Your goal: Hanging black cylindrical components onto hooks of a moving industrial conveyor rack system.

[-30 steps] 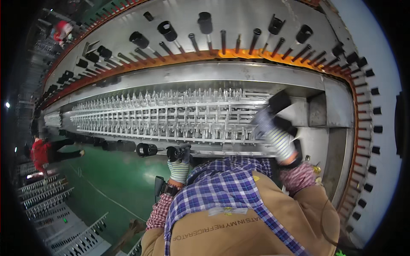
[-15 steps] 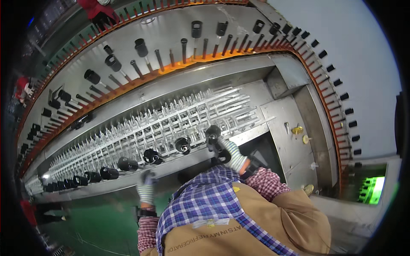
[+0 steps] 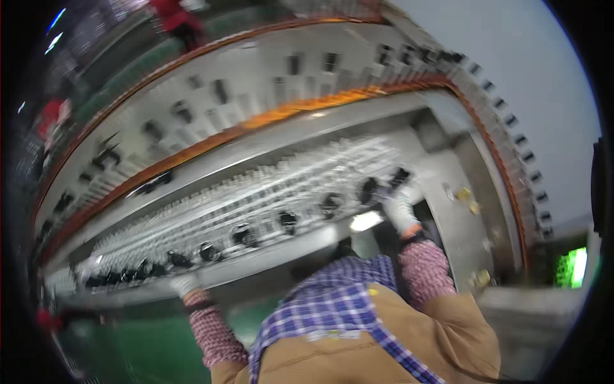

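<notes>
My right hand (image 3: 400, 210), in a pale glove with darker fingertips, reaches over the front right of a long metal rack (image 3: 225, 210). Its fingers meet a black cylindrical cup (image 3: 369, 190), and a second dark piece (image 3: 400, 177) shows just beyond them; blur hides whether either is gripped. Several similar black cups line the rack's front side, among them one (image 3: 287, 222) near the middle. My left hand (image 3: 185, 283), also gloved, is at the rack's front ledge, just below another black cup (image 3: 179, 258). Its fingers are smeared by motion.
Behind the rack an orange-edged conveyor (image 3: 281, 107) carries upright rods and black cups, curving down the right side. Small yellowish parts (image 3: 463, 194) lie on the metal surface at right. A green-lit screen (image 3: 571, 267) stands far right. A person in red (image 3: 171, 16) is at the far left.
The view has shifted and blurred. My right hand has moved right and farther over the rack, from a black cup at the front edge. My left hand has moved left along the ledge.
</notes>
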Demonstrator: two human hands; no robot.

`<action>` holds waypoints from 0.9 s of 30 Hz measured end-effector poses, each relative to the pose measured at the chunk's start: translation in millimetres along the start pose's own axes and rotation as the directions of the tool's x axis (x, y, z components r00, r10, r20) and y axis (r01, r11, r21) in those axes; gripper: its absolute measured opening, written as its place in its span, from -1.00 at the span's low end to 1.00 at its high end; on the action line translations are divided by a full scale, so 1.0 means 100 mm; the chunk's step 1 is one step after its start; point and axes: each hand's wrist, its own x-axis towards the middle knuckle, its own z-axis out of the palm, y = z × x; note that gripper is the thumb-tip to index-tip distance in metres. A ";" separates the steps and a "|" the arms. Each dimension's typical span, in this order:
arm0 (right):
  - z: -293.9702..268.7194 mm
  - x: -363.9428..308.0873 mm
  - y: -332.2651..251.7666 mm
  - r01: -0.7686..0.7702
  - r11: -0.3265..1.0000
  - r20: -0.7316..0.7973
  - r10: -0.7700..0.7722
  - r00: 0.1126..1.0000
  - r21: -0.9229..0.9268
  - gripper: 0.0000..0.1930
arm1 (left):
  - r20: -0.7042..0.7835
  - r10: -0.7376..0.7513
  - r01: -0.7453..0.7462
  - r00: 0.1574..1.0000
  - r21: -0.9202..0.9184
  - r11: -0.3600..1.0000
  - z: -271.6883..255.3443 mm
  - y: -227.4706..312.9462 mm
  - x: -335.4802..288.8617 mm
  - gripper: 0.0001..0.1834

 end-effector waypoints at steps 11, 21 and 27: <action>-0.71 0.05 0.61 0.172 0.198 -0.257 0.594 0.762 0.965 -0.52 | 0.151 0.354 -0.261 0.923 -0.430 0.864 0.28 -0.05 -0.26 -0.82; -2.47 0.07 -0.72 0.695 -0.507 -0.803 0.009 0.595 0.510 -0.45 | -0.147 -0.090 -0.113 0.985 -0.946 0.304 -0.29 0.01 -1.46 -0.82; -3.24 -0.57 -1.79 0.370 -0.877 -0.950 -0.305 0.064 0.307 -0.40 | -0.065 -0.057 -0.057 0.996 -0.990 0.129 -0.85 -0.27 -1.92 -0.81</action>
